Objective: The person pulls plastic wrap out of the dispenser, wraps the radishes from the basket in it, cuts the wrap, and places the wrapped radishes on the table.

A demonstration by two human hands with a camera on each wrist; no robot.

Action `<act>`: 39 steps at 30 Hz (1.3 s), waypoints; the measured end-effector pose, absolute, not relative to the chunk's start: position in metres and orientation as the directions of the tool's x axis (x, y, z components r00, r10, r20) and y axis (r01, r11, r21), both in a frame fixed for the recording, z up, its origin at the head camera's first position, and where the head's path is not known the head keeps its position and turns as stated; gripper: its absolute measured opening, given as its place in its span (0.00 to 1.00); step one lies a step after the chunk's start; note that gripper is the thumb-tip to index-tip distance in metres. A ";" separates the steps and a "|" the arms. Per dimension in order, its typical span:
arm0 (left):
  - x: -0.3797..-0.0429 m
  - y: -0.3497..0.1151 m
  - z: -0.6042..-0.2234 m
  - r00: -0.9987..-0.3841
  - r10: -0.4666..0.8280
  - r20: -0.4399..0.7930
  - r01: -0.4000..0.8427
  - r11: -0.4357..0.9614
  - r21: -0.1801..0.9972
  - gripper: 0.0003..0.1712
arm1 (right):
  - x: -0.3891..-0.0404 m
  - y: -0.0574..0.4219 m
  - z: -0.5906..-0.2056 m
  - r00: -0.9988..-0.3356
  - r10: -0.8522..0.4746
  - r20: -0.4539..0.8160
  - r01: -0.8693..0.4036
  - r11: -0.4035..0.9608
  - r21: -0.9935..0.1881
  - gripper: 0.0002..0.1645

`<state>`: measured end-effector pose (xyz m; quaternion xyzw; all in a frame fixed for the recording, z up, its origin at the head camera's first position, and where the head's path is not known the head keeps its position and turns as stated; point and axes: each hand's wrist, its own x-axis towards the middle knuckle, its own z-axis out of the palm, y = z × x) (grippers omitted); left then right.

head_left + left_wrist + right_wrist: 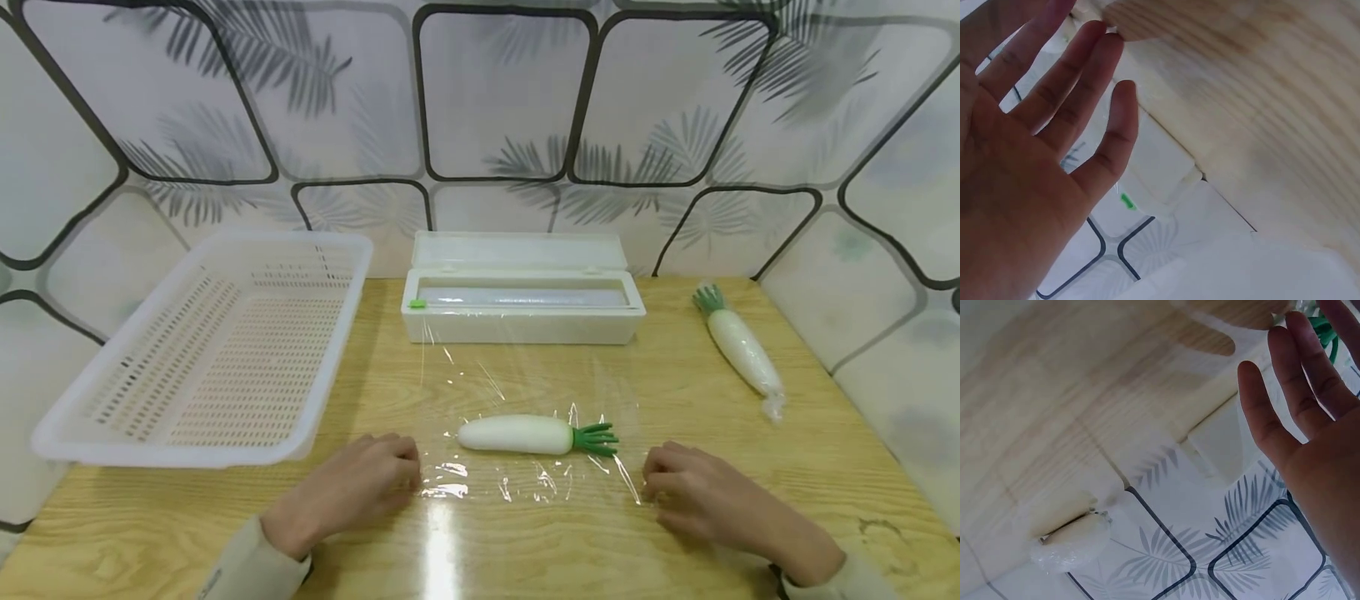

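Note:
A white radish (513, 434) with green stalks lies crosswise on a sheet of clear cling film (525, 485) spread over the wooden table. From the film, the sheet runs back to the white cling film dispenser (525, 327), whose lid stands raised. My left hand (367, 477) pinches the sheet's near left corner, its fingers bent in the left wrist view. At the near right corner, my right hand (708, 497) pinches the film beside the stalk end. Both thumbs are largely hidden. Neither hand touches the radish.
To the left stands a white slotted plastic basket (341, 350). Another radish (742, 350), wrapped in film with a twisted end, lies at the right. A patterned wall covering (502, 100) rises behind the table (375, 550) and along both sides.

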<state>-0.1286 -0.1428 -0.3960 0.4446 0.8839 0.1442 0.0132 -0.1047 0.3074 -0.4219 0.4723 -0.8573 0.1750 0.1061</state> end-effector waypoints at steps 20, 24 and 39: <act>-0.135 -0.144 -0.403 -0.609 0.776 0.165 0.787 0.564 0.250 0.10 | -0.108 0.295 -0.432 -0.435 -0.766 0.472 -0.866 0.499 0.012 0.27; -0.136 -0.147 -0.403 -0.628 0.756 0.182 0.767 0.562 0.311 0.08 | -0.106 0.295 -0.433 -0.447 -0.756 0.478 -0.860 0.509 0.001 0.26; -0.138 -0.153 -0.398 -0.661 0.726 0.190 0.709 0.521 0.474 0.06 | -0.110 0.297 -0.424 -0.502 -0.709 0.495 -0.855 0.494 -0.160 0.25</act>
